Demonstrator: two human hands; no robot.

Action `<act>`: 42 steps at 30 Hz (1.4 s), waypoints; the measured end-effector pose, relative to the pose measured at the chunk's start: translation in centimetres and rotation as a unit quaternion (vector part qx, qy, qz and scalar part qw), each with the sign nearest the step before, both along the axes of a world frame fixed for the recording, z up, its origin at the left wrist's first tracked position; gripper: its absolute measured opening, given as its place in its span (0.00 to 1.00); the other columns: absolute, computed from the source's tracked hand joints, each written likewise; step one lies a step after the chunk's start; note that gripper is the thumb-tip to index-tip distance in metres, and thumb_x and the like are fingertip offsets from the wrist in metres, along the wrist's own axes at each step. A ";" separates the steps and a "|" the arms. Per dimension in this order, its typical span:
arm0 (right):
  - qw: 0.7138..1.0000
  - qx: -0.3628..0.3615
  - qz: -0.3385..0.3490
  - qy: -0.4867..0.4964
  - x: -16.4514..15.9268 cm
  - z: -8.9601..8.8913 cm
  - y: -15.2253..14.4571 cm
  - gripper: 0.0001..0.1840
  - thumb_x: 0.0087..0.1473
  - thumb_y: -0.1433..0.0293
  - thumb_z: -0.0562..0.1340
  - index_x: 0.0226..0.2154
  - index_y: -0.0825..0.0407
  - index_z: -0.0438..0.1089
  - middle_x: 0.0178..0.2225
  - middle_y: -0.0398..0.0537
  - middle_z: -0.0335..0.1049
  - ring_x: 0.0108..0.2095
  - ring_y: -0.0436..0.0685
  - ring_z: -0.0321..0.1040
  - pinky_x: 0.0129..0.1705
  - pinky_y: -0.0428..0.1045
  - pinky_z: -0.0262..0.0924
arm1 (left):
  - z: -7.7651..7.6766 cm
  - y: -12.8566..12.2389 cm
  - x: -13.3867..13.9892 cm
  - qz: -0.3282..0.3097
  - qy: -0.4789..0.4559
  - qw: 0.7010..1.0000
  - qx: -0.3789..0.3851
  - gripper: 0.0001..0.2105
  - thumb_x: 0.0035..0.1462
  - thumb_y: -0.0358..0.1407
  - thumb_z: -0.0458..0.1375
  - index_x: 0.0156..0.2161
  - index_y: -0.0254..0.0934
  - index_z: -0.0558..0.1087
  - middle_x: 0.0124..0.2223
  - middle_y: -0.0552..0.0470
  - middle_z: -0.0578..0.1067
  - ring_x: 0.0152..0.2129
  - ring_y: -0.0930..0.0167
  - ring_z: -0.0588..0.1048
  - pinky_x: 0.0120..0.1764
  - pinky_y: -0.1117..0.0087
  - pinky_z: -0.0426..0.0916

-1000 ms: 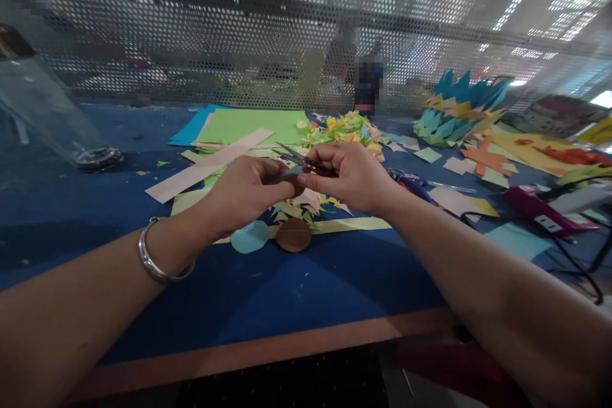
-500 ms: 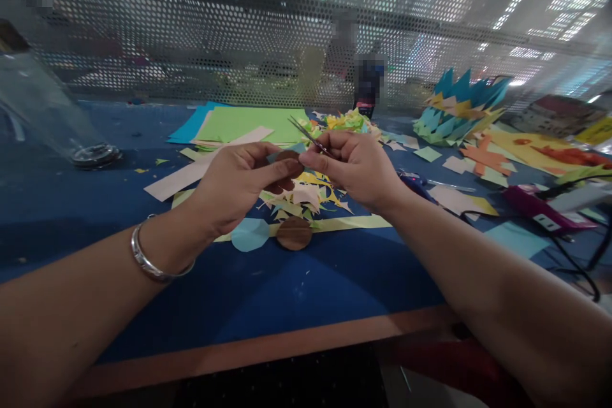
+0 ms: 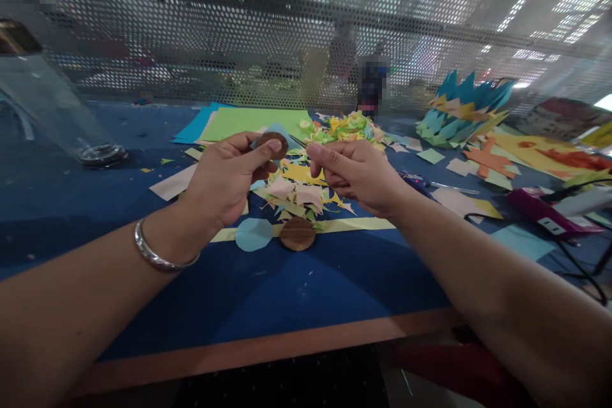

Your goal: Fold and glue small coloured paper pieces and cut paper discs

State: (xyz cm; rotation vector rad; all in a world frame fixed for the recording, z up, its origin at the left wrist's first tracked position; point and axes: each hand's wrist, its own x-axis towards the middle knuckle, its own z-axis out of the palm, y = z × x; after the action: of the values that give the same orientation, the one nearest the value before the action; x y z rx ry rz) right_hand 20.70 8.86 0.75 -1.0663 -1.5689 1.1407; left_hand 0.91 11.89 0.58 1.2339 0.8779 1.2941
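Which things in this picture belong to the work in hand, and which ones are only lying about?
In use:
scissors, right hand
brown disc and blue paper, left hand
likely blue circle, second disc

Lying about, it seems:
bottle
purple block
spiky paper
orange paper

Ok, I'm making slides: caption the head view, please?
Left hand pinches a brown disc with blue paper; right hand holds scissors, paper scraps nearby.

Dim, low-contrast lighting. Light filters through the perforated screen (image 3: 191, 32) beyond the hands; glare peaks above and right of the right hand (image 3: 358, 175). Soft shadow darkens the blue table (image 3: 268, 293) below them. Left of the left hand (image 3: 222, 182), wide-angle distortion slants the bottle (image 3: 52, 108). Background blurred, pixelated in patches.
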 end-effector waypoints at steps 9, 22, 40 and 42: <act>0.999 -0.033 0.017 0.016 -0.3 0.3 -0.2 0.29 0.51 0.45 0.69 0.25 0.54 0.68 0.14 0.32 0.45 0.16 0.43 0.36 0.17 0.45 0.33 | 0.2 -0.5 0.1 -0.031 -0.027 0.999 -0.008 0.05 0.50 0.31 0.70 0.31 0.36 0.78 0.32 0.55 0.77 0.23 0.79 0.67 0.26 0.75 0.61; 0.999 -0.024 0.025 0.018 -0.2 0.3 -0.2 0.28 0.53 0.46 0.69 0.24 0.54 0.68 0.14 0.32 0.46 0.16 0.43 0.38 0.16 0.44 0.33 | -0.5 -0.9 0.1 -0.121 0.018 0.992 -0.015 0.05 0.51 0.36 0.71 0.33 0.37 0.82 0.35 0.52 0.79 0.25 0.77 0.68 0.28 0.75 0.63; 0.999 -0.007 0.049 0.000 0.1 0.4 -0.2 0.27 0.56 0.48 0.67 0.23 0.53 0.66 0.15 0.32 0.44 0.16 0.43 0.37 0.17 0.44 0.33 | -0.1 -0.9 -0.1 -0.130 0.011 0.991 -0.029 0.05 0.51 0.34 0.70 0.34 0.35 0.82 0.34 0.52 0.78 0.21 0.80 0.64 0.23 0.78 0.59; 0.998 -0.007 0.054 0.001 0.1 0.4 -0.2 0.27 0.57 0.48 0.67 0.23 0.53 0.66 0.15 0.32 0.44 0.17 0.43 0.37 0.17 0.44 0.32 | -0.1 -0.8 -0.2 -0.131 0.010 0.991 -0.026 0.06 0.51 0.34 0.71 0.33 0.35 0.82 0.34 0.52 0.78 0.20 0.81 0.64 0.22 0.78 0.58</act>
State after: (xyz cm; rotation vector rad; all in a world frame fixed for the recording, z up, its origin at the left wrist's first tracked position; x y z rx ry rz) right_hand 20.81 8.71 1.13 -0.9988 -1.6365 1.2267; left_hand 0.76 11.10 0.49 1.2752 0.7320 1.0451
